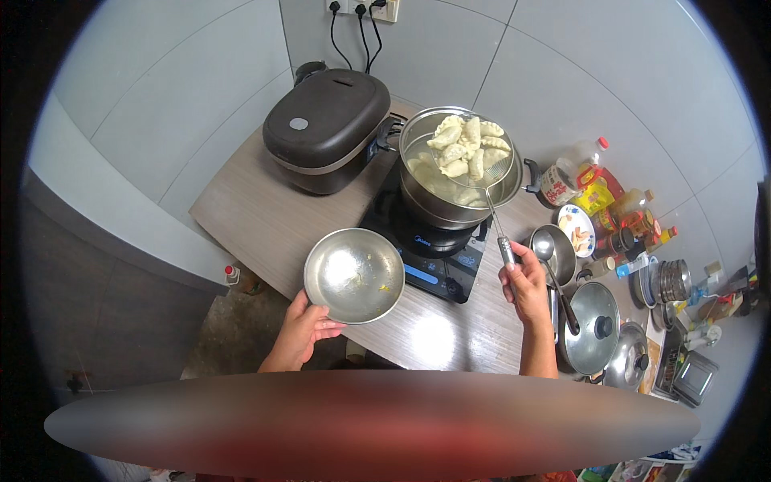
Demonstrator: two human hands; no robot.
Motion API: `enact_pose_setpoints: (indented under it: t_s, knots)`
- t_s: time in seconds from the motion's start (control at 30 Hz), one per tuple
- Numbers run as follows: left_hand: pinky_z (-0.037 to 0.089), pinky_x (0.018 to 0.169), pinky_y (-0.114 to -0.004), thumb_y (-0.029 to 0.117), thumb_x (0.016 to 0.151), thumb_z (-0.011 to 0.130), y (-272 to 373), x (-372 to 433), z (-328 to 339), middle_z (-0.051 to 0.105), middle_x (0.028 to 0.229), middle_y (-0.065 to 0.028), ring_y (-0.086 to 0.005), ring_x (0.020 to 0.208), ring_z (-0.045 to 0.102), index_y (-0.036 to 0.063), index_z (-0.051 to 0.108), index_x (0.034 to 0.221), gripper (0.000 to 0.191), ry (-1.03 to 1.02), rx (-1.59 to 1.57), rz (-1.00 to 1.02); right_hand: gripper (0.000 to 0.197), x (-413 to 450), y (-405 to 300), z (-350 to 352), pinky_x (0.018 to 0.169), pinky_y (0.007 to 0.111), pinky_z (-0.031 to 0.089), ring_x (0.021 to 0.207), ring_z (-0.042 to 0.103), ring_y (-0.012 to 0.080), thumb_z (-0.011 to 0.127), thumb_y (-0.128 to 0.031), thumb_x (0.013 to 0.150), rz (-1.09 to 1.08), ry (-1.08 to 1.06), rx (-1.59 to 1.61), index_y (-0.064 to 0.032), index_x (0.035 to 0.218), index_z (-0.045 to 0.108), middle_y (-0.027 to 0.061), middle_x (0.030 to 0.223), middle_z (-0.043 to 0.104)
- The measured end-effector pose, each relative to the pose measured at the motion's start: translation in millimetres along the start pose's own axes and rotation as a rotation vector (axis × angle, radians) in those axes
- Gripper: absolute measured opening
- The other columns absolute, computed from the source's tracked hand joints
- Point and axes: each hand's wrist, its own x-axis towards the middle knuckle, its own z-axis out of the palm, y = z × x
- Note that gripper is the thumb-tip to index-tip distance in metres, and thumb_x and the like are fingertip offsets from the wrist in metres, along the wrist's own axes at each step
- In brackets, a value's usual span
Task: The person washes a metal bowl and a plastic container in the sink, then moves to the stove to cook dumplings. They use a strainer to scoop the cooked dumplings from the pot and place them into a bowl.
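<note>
My left hand [304, 328] grips the near left rim of a steel bowl [354, 276], which holds only small yellow scraps. My right hand [524, 283] is closed round the handle of a wire skimmer [494, 208]. Several dumplings [468, 141] lie in the skimmer's mesh, held over a large steel pot [446, 214]. More dumplings [427, 172] are in the cloudy water inside that pot. It stands on a black induction cooker [433, 268] on the wood-look counter [283, 232]. The bowl is left of and nearer than the pot, apart from the skimmer.
A dark lidded cooker [328, 126] stands at the back left. Right of the pot are bottles [632, 205], a plate with food pieces [575, 229], a small pan [563, 265] with a ladle [543, 247] and a glass-lidded pot [590, 328]. Cords hang from a wall socket [388, 11].
</note>
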Motion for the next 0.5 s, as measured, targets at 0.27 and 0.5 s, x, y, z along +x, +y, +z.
enact_pose_setpoints:
  t_s: [0.27,0.5]
  knots:
    - [0.055,0.064,-0.030,0.012,0.081,0.047,0.6,-1.5,-0.7,0.061,0.101,-0.0163,-0.0246,0.078,0.066,0.0044,0.035,0.130,0.052,0.021,-0.008,-0.009,0.036,0.6,0.0,-0.4,0.038,0.019,0.028,0.042,0.037,0.0067,0.055,-0.013,0.089,0.001,-0.002,0.013,-0.0036,0.122,0.042,0.0050,0.065,0.052]
    - [0.055,0.065,-0.031,0.013,0.081,0.048,-0.7,-0.5,-2.1,0.061,0.101,-0.0164,-0.0250,0.079,0.066,0.0048,0.037,0.128,0.049,0.028,-0.004,-0.011,0.037,1.5,3.1,-2.3,0.038,0.019,0.028,0.041,0.037,0.0070,0.055,-0.013,0.090,-0.005,-0.005,0.028,-0.0027,0.123,0.041,0.0053,0.065,0.052]
